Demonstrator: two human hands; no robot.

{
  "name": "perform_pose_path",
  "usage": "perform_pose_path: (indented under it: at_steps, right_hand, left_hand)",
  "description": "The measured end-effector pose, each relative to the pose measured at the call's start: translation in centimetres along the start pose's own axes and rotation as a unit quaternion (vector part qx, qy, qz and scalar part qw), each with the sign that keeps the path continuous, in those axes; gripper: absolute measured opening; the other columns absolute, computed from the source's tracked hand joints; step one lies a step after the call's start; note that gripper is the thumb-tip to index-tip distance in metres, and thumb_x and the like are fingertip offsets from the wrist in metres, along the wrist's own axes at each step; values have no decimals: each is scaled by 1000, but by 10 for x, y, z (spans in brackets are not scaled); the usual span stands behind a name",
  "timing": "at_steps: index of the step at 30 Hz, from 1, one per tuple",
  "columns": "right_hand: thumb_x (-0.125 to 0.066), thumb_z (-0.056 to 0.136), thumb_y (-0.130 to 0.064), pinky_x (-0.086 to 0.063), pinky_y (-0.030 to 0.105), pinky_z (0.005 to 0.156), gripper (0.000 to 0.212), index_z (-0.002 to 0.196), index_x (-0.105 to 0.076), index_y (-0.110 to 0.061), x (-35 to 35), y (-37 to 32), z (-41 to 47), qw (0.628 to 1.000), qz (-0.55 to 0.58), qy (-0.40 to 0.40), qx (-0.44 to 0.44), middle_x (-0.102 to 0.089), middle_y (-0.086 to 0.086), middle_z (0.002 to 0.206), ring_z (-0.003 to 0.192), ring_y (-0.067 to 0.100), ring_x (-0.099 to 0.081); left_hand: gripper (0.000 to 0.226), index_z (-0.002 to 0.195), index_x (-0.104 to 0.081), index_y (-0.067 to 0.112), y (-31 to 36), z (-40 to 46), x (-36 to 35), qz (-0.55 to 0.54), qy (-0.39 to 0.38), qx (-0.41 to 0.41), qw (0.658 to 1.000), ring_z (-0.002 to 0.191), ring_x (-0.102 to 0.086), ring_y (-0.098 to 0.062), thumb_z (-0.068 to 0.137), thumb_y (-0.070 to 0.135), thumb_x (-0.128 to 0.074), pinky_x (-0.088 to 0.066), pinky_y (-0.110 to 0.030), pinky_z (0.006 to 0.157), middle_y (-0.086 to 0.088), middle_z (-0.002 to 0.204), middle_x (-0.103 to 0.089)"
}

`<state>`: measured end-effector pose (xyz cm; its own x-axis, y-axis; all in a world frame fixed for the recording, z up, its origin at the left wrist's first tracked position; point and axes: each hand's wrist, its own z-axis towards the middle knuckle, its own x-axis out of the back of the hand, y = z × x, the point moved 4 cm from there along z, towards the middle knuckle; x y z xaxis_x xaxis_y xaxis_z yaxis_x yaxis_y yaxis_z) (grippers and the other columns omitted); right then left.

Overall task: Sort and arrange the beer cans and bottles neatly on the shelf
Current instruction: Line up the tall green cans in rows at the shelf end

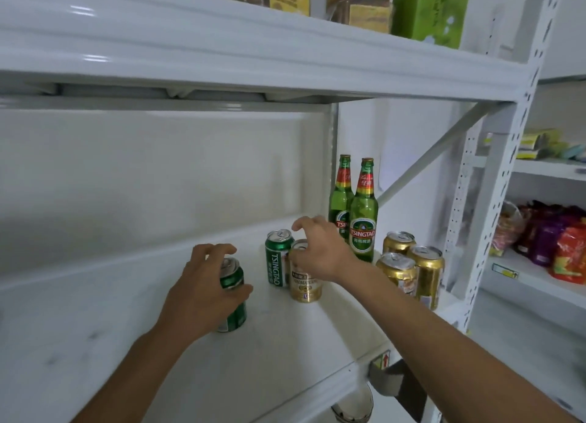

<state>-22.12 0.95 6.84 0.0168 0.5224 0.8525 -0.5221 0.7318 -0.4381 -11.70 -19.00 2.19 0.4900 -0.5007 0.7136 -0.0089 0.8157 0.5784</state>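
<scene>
On the white shelf (95,343) my left hand (203,292) grips a green can (234,299) from its left side. A second green Tsingtao can (276,259) stands upright just behind and to the right. Beside it is a pale gold can (303,283), and my right hand (320,248) reaches over its top with curled fingers; whether they touch it is unclear. Two green Tsingtao bottles (364,219) stand at the back right. Three gold cans (412,267) cluster at the shelf's right end.
The upper shelf (285,58) hangs low overhead and carries jars and a green box (431,7). A diagonal brace (437,150) and perforated upright (494,185) bound the right side. A neighbouring shelf unit holds snack packets (558,239).
</scene>
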Motion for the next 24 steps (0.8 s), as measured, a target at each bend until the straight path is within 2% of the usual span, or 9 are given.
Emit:
perform_pose_path:
  at_steps: [4,7,10,12,13,15,17,20,24]
  right_hand:
    - [-63,91,-34,-42,50,109,67,150,-37,-18,-13,-3,40,995,-68,-70,7,-43,14,147,135,36,-39]
    - [-63,88,-42,-45,48,104,70,149,-37,-19,-24,1,61,990,-86,-111,13,-48,14,141,129,36,-46]
    - [-65,80,-52,-50,44,98,60,130,-51,-21,-33,4,74,986,-73,-144,33,-57,7,126,115,33,-57]
    - [-71,73,-59,-53,40,89,56,112,-52,-24,-37,3,79,985,-69,-150,54,-58,2,111,101,27,-61]
    - [-74,71,-60,-54,39,86,59,111,-51,-24,-38,3,80,984,-72,-151,59,-57,2,110,98,26,-61]
    - [-82,68,-55,-57,38,82,63,114,-53,-23,-38,1,82,985,-72,-141,74,-58,3,111,95,24,-62]
    - [-88,63,-48,-56,33,74,58,106,-59,-23,-37,-3,85,986,-48,-127,97,-60,3,110,90,22,-63]
    - [-94,56,-37,-52,29,67,47,91,-67,-22,-33,-17,85,986,41,-116,115,-67,3,101,84,20,-65]
    - [-95,61,-24,-46,23,63,35,89,-73,-24,-17,-54,71,973,147,-61,165,-73,-4,88,82,16,-66]
  left_hand:
    - [63,125,-48,43,-4,-1,-13,-22,17,31,999,112,-51,-12,76,34,-86,-50,-33,93,14,122,-39]
    - [68,130,-48,43,-3,-7,-17,-24,43,48,998,110,-51,-11,76,29,-86,-47,-29,94,13,124,-40]
    - [70,136,-45,45,-1,-16,-20,-29,60,75,995,111,-53,-12,80,25,-82,-48,-28,94,11,125,-41]
    - [70,141,-45,43,3,-20,-20,-12,75,84,994,115,-55,-13,83,22,-79,-46,-23,93,10,127,-43]
    - [70,142,-46,41,5,-20,-20,0,82,86,993,117,-56,-14,84,22,-79,-46,-22,94,9,130,-45]
    - [70,142,-48,38,9,-21,-17,6,94,95,991,119,-55,-16,82,22,-81,-46,-23,99,6,132,-47]
    - [69,140,-52,35,12,-25,-10,-5,103,105,989,120,-55,-17,80,22,-83,-45,-24,102,3,131,-50]
    - [69,138,-55,33,11,-36,9,-21,144,109,983,120,-54,-15,77,22,-86,-42,-19,101,3,131,-53]
    - [70,139,-56,32,0,-57,50,-26,205,124,971,116,-54,-11,76,24,-87,-43,-19,102,6,127,-54]
